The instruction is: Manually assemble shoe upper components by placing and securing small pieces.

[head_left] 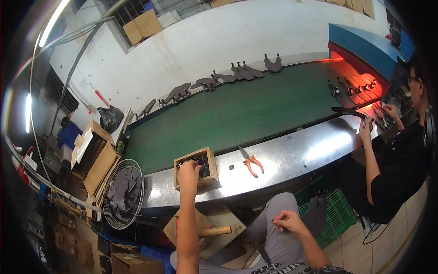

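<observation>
Left hand (189, 170): mine, reaching into the wooden box (207, 183), fingers bent among small dark parts (205, 170); whether they grip one, I cannot tell.
Right hand (288, 222): mine, over my knee, nearer me than the box and to its right; fingertips pinched together on a dark bit (273, 221), too small to identify.
Surface (287, 157): shiny metal, under the box.
Loose piece (231, 167): one, small, dark, just right of the box.
Pliers (252, 166): orange handles, farther right of the box.
Wooden handle (216, 231): one, below the box, on my side.
Basket (138, 168): wire, left of the box, holding grey pieces (122, 189).
Crate (335, 214): green, right of the box, lower down.
Belt (219, 114): green, beyond the box; grey shapes (247, 71) line its far edge.
Co-worker (397, 150): seated well right of the box, holding a long dark piece (349, 111).
Heater (365, 50): blue, glowing red-orange, far right beyond the box.
</observation>
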Demonstrator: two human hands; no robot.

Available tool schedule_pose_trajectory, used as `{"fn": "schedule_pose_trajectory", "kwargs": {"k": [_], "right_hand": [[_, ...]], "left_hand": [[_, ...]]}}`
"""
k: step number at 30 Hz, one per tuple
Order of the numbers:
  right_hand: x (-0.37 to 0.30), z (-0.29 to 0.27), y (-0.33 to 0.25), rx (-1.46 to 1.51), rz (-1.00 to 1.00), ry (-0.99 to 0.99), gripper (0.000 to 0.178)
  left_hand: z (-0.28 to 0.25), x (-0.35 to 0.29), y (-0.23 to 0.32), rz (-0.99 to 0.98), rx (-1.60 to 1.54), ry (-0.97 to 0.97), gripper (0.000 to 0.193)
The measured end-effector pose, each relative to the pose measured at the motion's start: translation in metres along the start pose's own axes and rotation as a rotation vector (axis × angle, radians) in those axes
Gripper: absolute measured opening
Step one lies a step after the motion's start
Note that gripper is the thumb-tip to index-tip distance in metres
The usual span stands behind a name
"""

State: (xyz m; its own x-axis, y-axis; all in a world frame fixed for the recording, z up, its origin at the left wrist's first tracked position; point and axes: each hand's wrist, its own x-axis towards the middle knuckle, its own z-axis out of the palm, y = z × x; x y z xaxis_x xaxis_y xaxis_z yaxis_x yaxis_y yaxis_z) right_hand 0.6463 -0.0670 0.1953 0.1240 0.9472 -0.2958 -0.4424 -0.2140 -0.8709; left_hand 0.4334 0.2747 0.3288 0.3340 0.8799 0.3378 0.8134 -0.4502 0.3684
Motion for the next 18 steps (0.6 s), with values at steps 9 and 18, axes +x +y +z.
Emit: {"fn": "schedule_pose_trajectory", "kwargs": {"k": [9,18], "right_hand": [[0.007,-0.017,0.016,0.273,-0.066,0.117,0.015],[0.011,-0.013,0.017,0.362,-0.101,0.088,0.015]], "left_hand": [[0.0,-0.005,0.024,-0.077,-0.116,0.041,0.015],[0.054,-0.072,0.061,0.602,0.147,-0.057,0.003]]}}
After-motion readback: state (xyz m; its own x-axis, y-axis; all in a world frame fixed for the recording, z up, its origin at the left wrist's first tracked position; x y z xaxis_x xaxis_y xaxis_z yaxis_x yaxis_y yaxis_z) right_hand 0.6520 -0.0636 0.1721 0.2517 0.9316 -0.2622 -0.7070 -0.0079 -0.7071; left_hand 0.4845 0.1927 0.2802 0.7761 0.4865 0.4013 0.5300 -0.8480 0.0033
